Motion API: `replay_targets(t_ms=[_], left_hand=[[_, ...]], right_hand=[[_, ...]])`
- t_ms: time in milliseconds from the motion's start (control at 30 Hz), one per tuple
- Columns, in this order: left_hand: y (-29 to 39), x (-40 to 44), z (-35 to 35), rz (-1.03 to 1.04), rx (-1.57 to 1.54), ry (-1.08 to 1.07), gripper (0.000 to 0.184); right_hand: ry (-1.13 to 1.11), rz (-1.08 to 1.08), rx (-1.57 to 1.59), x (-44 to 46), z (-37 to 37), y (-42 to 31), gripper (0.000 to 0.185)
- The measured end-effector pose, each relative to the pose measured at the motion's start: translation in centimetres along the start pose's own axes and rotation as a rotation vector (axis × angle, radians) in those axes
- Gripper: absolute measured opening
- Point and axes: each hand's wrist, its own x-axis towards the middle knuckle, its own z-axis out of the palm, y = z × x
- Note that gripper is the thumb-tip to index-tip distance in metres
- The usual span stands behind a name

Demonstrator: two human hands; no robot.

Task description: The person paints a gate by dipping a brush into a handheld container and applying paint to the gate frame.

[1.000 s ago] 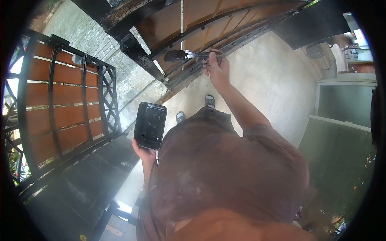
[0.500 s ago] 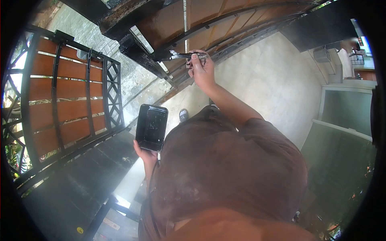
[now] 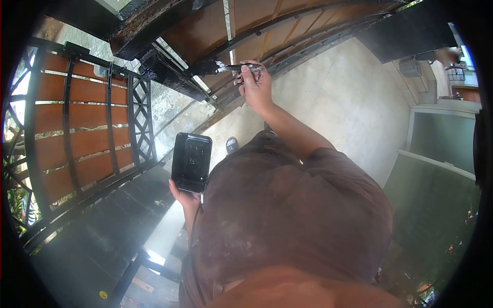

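Note:
My right hand (image 3: 258, 88) is closed around the handle of a paintbrush (image 3: 235, 67), with dark smudges on the fingers. The brush points left, its bristle end against or very near a black metal bar (image 3: 177, 77) of the gate with brown slats (image 3: 205, 36); contact cannot be told exactly. White patches show near the base of its bristles. Lower down, my left hand (image 3: 186, 197) grips the near end of a black rectangular paint tray (image 3: 191, 161). The tray tilts so its inside faces me, and dark, shiny paint marks its bottom.
A second gate panel with brown slats (image 3: 82, 115) and black lattice stands at the left. Below it lies a dark flat surface (image 3: 102, 220). Pale floor (image 3: 328, 87) spreads to the right, where a glass-panelled frame (image 3: 441, 138) stands. A person (image 3: 446, 64) is at the far right.
The view has shifted slightly, and the gate appears a little further left. The brush's bristle end has moved a little to the left along the gate. The tray stays in my left hand.

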Motion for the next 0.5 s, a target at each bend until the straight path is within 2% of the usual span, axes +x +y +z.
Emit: replay_targets(t_ms=[300,400,500], left_hand=[[0.1,0.2,0.7,-0.037,-0.004,-0.022,0.063],[0.2,0.3,1.3,-0.033,0.01,-0.037,0.061],[0.5,0.6,1.3,-0.03,0.024,-0.047,0.061]], right_hand=[[0.044,-0.013,-0.081,1.1,-1.8,-1.2,0.024],[0.126,-0.043,-0.065,1.4,-2.1,-1.6,0.019],[0.132,-0.031,-0.112,1.8,-2.8,-2.0,0.025]])
